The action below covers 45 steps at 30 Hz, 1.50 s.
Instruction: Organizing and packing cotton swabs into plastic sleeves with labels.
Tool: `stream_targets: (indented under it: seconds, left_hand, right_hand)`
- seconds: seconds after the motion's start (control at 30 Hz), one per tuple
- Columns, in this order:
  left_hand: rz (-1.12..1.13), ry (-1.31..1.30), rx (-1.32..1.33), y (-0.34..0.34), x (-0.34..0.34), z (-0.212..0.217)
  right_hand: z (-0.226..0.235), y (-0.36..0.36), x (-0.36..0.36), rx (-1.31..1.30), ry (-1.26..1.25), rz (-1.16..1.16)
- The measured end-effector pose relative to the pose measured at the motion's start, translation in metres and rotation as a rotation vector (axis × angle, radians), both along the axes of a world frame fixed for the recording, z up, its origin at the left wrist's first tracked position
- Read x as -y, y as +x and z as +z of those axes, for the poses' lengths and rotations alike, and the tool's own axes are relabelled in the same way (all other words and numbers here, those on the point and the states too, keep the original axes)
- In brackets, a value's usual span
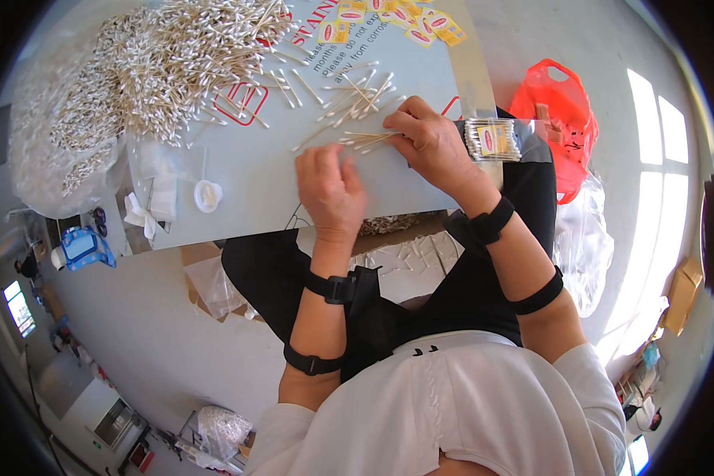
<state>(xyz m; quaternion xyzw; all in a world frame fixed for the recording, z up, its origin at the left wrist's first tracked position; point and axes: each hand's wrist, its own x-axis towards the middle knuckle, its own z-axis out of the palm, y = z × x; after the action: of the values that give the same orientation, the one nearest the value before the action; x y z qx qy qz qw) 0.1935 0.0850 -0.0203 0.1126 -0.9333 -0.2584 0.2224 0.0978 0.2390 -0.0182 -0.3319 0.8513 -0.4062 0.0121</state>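
Observation:
My right hand (pixel 432 147) pinches a few cotton swabs (pixel 366 141) between thumb and fingers, just above the table. Their tips point left toward my left hand (pixel 329 190), whose curled fingers are blurred; whether it grips anything cannot be made out. Beyond both hands lie several loose cotton swabs (pixel 361 99) spread on the tabletop (pixel 246 174). To the right of my right hand, at the table's edge, a clear pack of cotton swabs (pixel 492 140) with a yellow label sits close to my wrist.
A large heap of cotton swabs (pixel 166 71) spills from a clear plastic bag (pixel 36 159) at the far left. Yellow label cards (pixel 397 17) lie at the far edge. A small white dish (pixel 208 196) stands near left. A red plastic bag (pixel 559 119) hangs at the right.

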Motion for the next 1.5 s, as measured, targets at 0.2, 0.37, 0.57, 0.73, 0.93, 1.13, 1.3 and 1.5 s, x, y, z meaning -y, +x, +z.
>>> stream_targets:
  seconds: [0.2,0.37,0.57,0.73,0.93,1.13,1.3,1.5]
  left_hand:
    - [0.095,-0.132,0.088,-0.007,0.055,0.002]
    - [-0.055,-0.013,0.088,-0.009,0.039,0.006]
    - [-0.193,-0.111,0.166,-0.022,0.008,0.010]
    - [-0.122,-0.109,0.055,-0.025,-0.008,0.015]
    - [-0.033,-0.073,0.035,-0.038,0.004,0.005]
    - [-0.081,-0.032,0.047,-0.057,0.028,-0.004]
    - [-0.075,0.037,-0.004,-0.063,0.036,-0.001]
    - [-0.052,0.048,0.046,-0.064,0.039,0.000]
  right_hand:
    - [0.001,0.003,-0.005,0.020,-0.037,-0.004]
    - [0.004,0.008,-0.010,0.069,0.091,0.039]
    - [0.010,0.004,-0.011,0.159,-0.065,-0.040]
    - [0.010,-0.039,-0.004,-0.046,-0.009,-0.132]
    - [0.002,-0.051,0.005,-0.152,0.137,0.032]
    - [0.000,-0.034,0.003,-0.075,0.097,0.014]
    - [0.002,-0.023,-0.003,-0.009,0.060,0.089]
    - [0.010,-0.024,0.002,0.045,-0.007,-0.061]
